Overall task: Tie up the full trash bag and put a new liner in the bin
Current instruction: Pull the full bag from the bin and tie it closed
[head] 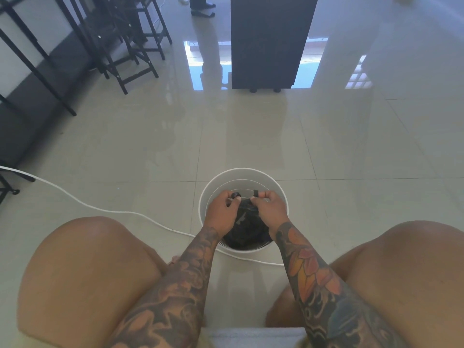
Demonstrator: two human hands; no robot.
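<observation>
Left hand: the left hand (222, 209) has its fingers curled over one gathered black end of the trash bag (247, 227), pinching it just above the bag's mouth.
Right hand: the right hand (270, 208) pinches the other end, a short black tab poking up past its fingertips; the two hands sit close together over the bin's middle.
Why held so: each hand appears to have one tail of the bag's top, pulled sideways against the other, which looks like a knot being drawn tight or crossed. Whether a knot is already formed cannot be told; the hands cover it.
Bag: it is black, bunched at the top, and sits down inside the bin, not lifted out.
Bin: the white round bin (243, 174) stands on the floor between the person's knees (82, 259), its rim bare, with no liner folded over it.
Task stage: judged as tying in hand; no new liner shows anywhere.
Cable: a white cable (75, 199) runs across the tiles (150, 146) from the left and passes right against the bin's near side, a likely snag when the bag comes out.
Further off: black stools (120, 46) stand far left, a dark cabinet (271, 41) straight ahead, both well apart from the bin.
</observation>
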